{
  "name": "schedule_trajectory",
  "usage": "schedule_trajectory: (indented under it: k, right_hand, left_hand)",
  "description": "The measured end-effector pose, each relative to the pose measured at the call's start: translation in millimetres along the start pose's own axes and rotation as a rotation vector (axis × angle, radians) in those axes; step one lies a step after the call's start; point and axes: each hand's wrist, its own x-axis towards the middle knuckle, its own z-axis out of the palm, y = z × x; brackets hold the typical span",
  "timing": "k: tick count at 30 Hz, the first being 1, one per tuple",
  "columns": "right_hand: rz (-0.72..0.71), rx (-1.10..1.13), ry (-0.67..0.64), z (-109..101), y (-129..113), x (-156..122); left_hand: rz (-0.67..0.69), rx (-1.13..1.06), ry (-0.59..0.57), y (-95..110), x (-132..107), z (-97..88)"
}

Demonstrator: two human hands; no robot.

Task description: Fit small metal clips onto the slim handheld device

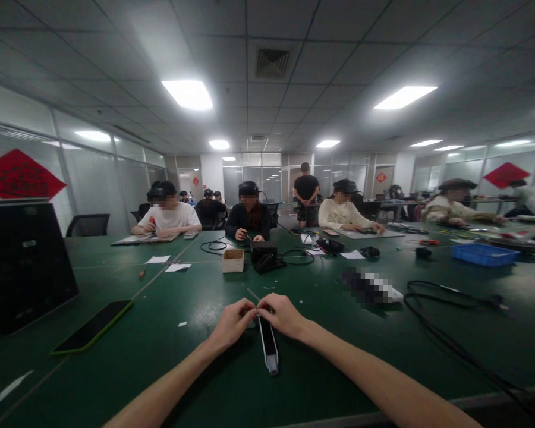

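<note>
1. Item: slim black device (pixel 268 348), which lay lengthwise on the green surface (pixel 182 285) near the middle of its near edge, pale tip toward the person.
2. Grip: left hand (pixel 232 326) and right hand (pixel 285 315) met at the device's far end. The fingers (pixel 247 309) of both were closed on that end, pinched tip to tip. What sat between the fingertips could not be told.
3. Hazard, slip: only the far end was held and the near end rested free. A hard pull or twist would probably swing the body sideways.
4. Hazard, loss: a small part freed there could roll away and be hard to find on the dark surface.
5. Hazard, snag: black cable (pixel 450 345) looped toward the right edge and a phone (pixel 93 327) lay toward the left edge. Both were well apart, though a wide elbow sweep might catch either.
</note>
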Motion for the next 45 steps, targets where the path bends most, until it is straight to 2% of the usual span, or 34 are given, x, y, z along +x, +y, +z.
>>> schedule_trajectory:
  k: [5, 10, 14, 18, 26, 38, 45]
  right_hand:
    - [-0.009, 0.014, 0.026, 2.2, 2.9, -3.2]
    - [0.066, 0.043, 0.064, 3.3, -2.9, -4.1]
    - [0.122, 0.072, 0.112, 5.1, -5.9, -2.1]
    - [0.148, 0.116, 0.102, 5.3, -7.1, -2.2]
    - [0.094, 0.146, 0.051, 3.1, -4.3, -5.2]
    - [-0.080, 0.151, 0.061, 2.8, 11.2, -5.5]
    - [-0.085, 0.134, 0.018, -0.5, 9.2, -6.3]
  left_hand:
    - [-0.033, -0.215, -0.019, -3.4, 1.9, 1.8]
    - [-0.052, -0.351, 0.009, -7.3, 4.1, 4.2]
    - [-0.072, -0.378, 0.058, -8.8, 4.8, 5.6]
    - [-0.102, -0.360, 0.054, -9.6, 4.9, 6.0]
    - [-0.109, -0.401, 0.029, -10.0, 6.1, 4.2]
    - [-0.049, -0.447, 0.084, -11.6, 7.3, 4.5]
    - [-0.029, -0.394, 0.057, -9.2, 6.1, 0.1]
